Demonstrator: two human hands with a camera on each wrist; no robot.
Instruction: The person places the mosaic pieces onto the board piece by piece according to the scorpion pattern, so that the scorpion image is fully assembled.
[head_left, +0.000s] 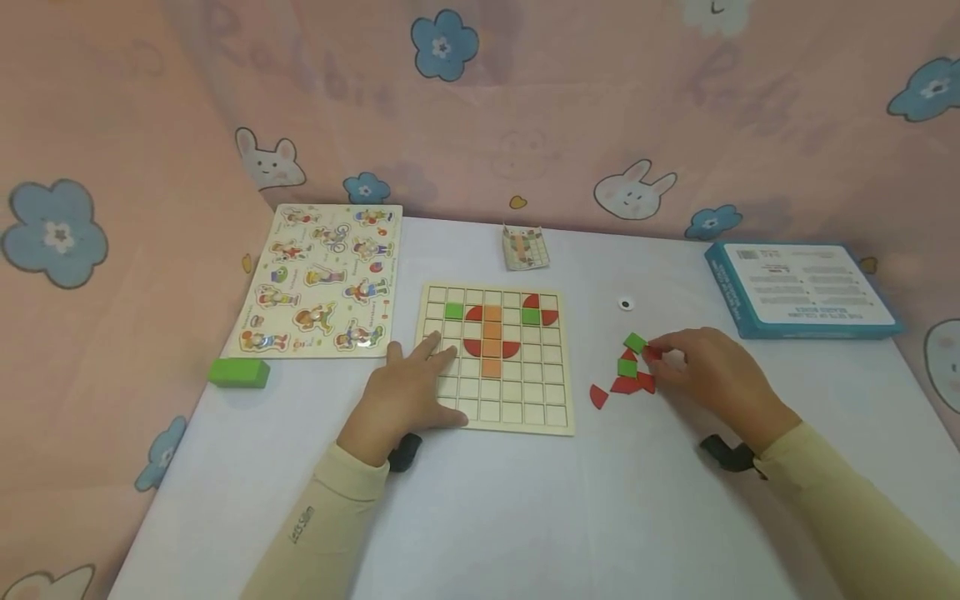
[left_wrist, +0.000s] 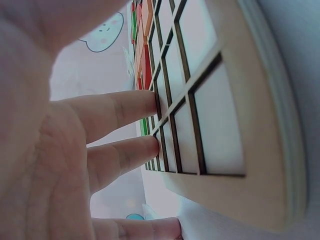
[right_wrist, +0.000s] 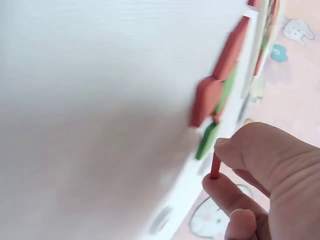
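Note:
A wooden grid board (head_left: 525,408) lies mid-table, with orange squares (head_left: 492,331), red quarter-circle pieces (head_left: 472,347) and green squares (head_left: 453,311) set in some cells. My left hand (head_left: 405,392) rests on its left side with fingers spread; two fingertips touch the grid (left_wrist: 220,120) in the left wrist view. To the right of the board, my right hand (head_left: 708,371) pinches a red piece (right_wrist: 215,165) between thumb and finger. Beside those fingers lies a loose pile of red pieces (head_left: 625,385) and green squares (head_left: 627,368), with one red quarter-circle (head_left: 598,396) slightly apart.
A picture puzzle board (head_left: 322,279) lies at the back left, a green block (head_left: 239,373) at its near corner. Behind the grid board sits a small pattern card (head_left: 526,248). A blue-edged box (head_left: 806,290) occupies the back right. A small white disc with a black centre (head_left: 626,304) lies beyond the pile.

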